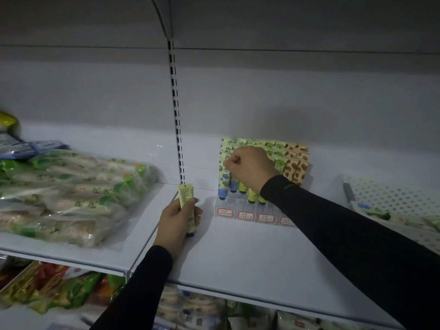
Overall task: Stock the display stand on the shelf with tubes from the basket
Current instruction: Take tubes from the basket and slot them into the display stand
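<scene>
Hands (177, 216) grip tube (187, 201); snack packs (71, 194) possibly crowd left.

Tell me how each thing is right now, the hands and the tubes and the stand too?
left hand: grips a green tube, cap end down.
right hand: curled at the stand's tubes, pinching one there.
display stand: on the shelf, partly filled with upright tubes.
snack bags: lying flat, sealed.

bare shelf (250, 253) lies before the display stand (252, 215); the left is blocked by stacked food packs (71, 194).
</scene>
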Motion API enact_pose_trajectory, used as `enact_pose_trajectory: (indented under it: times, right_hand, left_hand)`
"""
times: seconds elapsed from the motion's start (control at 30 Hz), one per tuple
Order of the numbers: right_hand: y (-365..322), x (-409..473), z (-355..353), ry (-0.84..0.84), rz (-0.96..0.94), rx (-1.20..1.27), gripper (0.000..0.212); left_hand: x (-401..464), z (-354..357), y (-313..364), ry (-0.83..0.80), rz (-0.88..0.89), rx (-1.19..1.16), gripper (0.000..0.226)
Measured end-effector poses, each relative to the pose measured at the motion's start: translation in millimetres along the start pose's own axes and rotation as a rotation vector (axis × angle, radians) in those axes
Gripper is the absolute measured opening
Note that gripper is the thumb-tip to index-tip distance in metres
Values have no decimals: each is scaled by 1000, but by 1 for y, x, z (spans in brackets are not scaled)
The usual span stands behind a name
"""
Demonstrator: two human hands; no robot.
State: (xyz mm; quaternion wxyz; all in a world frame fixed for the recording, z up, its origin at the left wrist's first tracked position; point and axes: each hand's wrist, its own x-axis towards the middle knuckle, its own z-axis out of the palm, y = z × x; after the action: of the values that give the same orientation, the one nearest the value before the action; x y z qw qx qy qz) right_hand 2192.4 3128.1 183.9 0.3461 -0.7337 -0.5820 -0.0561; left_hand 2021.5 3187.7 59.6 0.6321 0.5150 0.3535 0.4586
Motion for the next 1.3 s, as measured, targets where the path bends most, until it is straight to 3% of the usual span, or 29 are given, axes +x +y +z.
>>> enact_pose_trajectory:
  times: [0.8,1.03,1.3]
  right_hand:
    - [1,7,6,-24,45,21,29]
    - [2,7,3,-39,-6,-76,43]
    - [-4,4,-13,73,-55,-77,51]
  left_hand:
    - [0,-1,-1,-16,8,27,18]
    - [-1,-1,1,-1,-8,47,18]
    - [-4,0,4,-2,-11,58,20]
